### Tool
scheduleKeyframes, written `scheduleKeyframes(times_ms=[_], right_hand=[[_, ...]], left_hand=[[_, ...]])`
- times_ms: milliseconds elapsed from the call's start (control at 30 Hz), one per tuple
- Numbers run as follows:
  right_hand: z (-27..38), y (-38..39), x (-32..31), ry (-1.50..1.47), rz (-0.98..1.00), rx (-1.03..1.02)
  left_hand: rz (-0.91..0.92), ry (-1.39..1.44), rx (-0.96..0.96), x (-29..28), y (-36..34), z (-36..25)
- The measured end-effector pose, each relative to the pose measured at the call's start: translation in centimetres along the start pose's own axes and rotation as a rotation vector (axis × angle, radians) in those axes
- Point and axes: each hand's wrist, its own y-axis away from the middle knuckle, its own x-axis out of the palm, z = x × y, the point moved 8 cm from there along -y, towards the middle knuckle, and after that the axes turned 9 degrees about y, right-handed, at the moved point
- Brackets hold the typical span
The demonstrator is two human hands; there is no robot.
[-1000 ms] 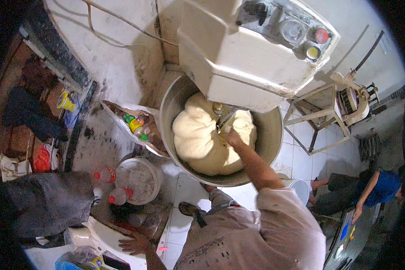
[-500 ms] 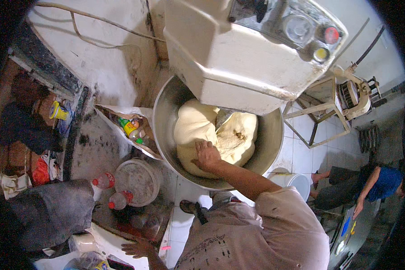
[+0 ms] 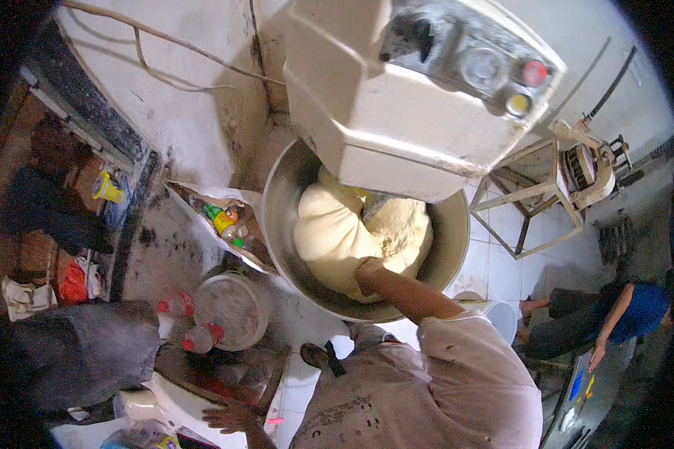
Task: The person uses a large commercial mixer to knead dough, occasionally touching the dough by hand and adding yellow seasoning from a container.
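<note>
A large mass of pale dough (image 3: 333, 232) fills much of the metal mixer bowl (image 3: 288, 273), with deep folds on its left part and a rougher, torn surface on the right. My right hand (image 3: 368, 275) presses into the dough's near side; its fingers are sunk out of sight. Above the bowl, the cream mixer head (image 3: 412, 142) covers the dough's far edge. Down at the lower left, my left hand (image 3: 230, 416) has its fingers spread at the edge of a white surface (image 3: 176, 400), and it holds nothing.
Left of the bowl stands an open sack (image 3: 228, 224) with bottles inside. Nearer are a round lidded bucket (image 3: 234, 310) and red-capped plastic bottles (image 3: 202, 337). A metal-framed machine (image 3: 532, 194) stands at right, beyond a pale bucket (image 3: 499, 318). Another person (image 3: 640, 310) is at far right.
My right hand has gone from lying on top of the dough to pushing into its near side, so its fingers no longer show. The dough's left part has more folds. My left hand stays put.
</note>
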Motion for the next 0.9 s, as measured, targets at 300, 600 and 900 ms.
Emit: scheduleKeyframes(times_ms=[300,600,900], right_hand=[[1.9,8.6,-2.5,-0.663,-0.729,-0.040],[10.6,13.0,8.5,-1.307,0.094,-0.266],[-2.4,18.1,52.4,-1.265,-0.105,0.843]], left_hand=[[0.062,0.162,-0.092,-0.1,0.1,-1.3],[0.171,0.358,-0.041,3.0,-0.8,-0.8],[0.208,0.388,-0.039,0.5,-1.2,-1.6]])
